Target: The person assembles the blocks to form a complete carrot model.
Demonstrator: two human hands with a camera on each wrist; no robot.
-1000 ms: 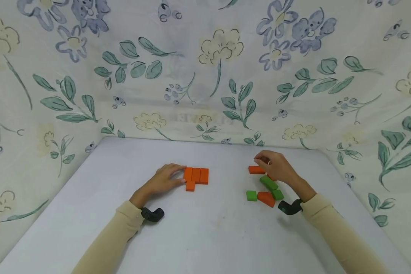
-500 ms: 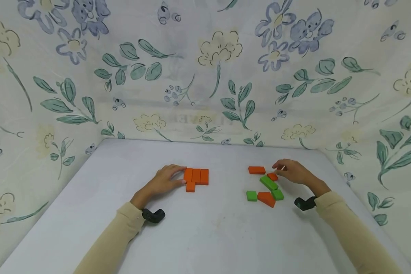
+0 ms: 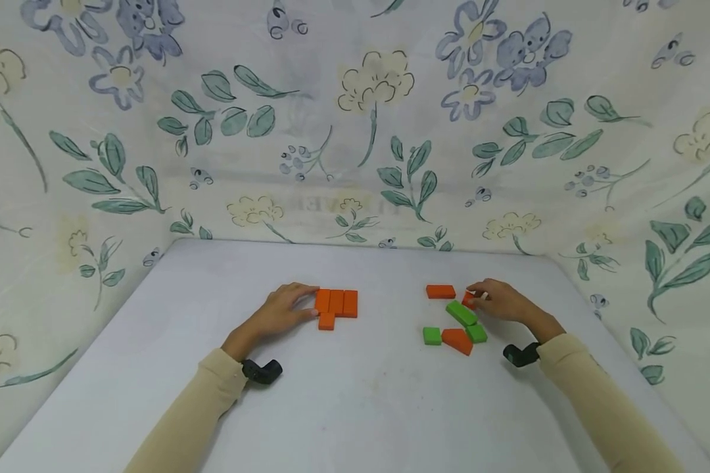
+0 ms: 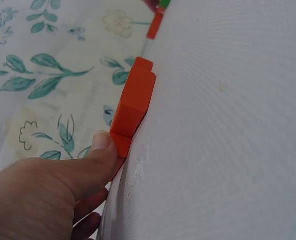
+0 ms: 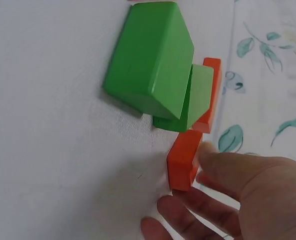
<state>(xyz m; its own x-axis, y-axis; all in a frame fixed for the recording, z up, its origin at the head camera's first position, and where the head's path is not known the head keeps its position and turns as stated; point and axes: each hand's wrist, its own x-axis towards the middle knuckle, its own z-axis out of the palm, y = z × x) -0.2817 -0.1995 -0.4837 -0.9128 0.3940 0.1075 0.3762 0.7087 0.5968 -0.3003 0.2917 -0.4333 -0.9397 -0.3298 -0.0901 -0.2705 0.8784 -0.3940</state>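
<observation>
Orange blocks lie together in the head view, three upright side by side (image 3: 336,303), with a smaller orange block (image 3: 327,321) against their near side. My left hand (image 3: 279,311) holds the leftmost one at its outer edge, index finger at the far end and thumb near the close end. In the left wrist view, the thumb presses on the orange block (image 4: 121,145). On the right, my right hand (image 3: 501,301) pinches a small orange block (image 5: 184,160) between thumb and fingers. Beside it lie a long green block (image 3: 461,313) and an orange rectangular block (image 3: 440,292).
Closer to me on the right are two smaller green blocks, one at the left (image 3: 432,336) and one at the right (image 3: 476,334), with an orange wedge-shaped block (image 3: 457,341) between them. Flowered cloth (image 3: 307,164) rises behind the white table (image 3: 367,407).
My right hand has moved from above the far orange block to the right and down, and its fingers have closed on the small orange block. My left hand stays at the orange group.
</observation>
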